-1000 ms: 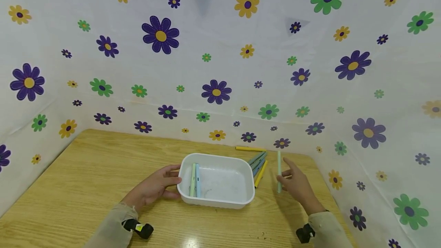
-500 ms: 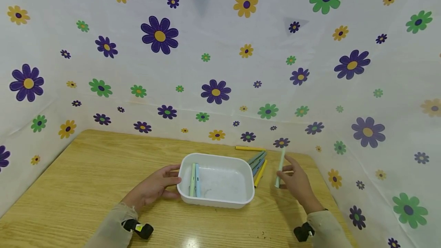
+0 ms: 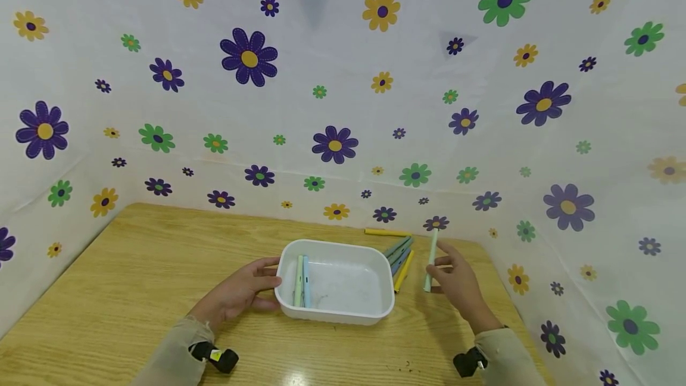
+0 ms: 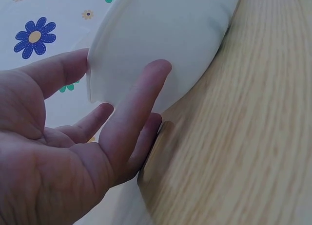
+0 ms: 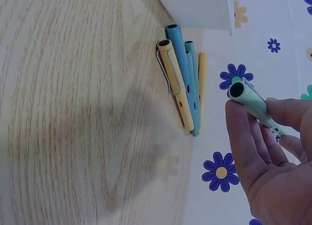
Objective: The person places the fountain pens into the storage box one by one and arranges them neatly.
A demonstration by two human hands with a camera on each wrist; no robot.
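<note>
My right hand (image 3: 457, 282) pinches a pale green pen (image 3: 431, 261) between thumb and fingers, raised off the table to the right of a white plastic box. The right wrist view shows the dark round end of this pen (image 5: 251, 101) and its clip. My left hand (image 3: 243, 289) touches the left outer wall of the white box (image 3: 343, 316) with fairly straight fingers. Inside the box, against its left side, lie a light green pen (image 3: 298, 282) and a light blue pen (image 3: 306, 283) side by side.
Behind the box's right side lies a loose pile of blue and grey-green pens (image 3: 399, 249). A yellow pen (image 3: 404, 271) lies at the pile's right, another yellow pen (image 3: 387, 232) at the back. A flowered cloth (image 3: 257, 136) walls in the wooden table (image 3: 187, 255).
My right hand has shifted slightly left with the pale green pen, whose upright tilt has changed a little. My left hand and the box have stayed in place.
</note>
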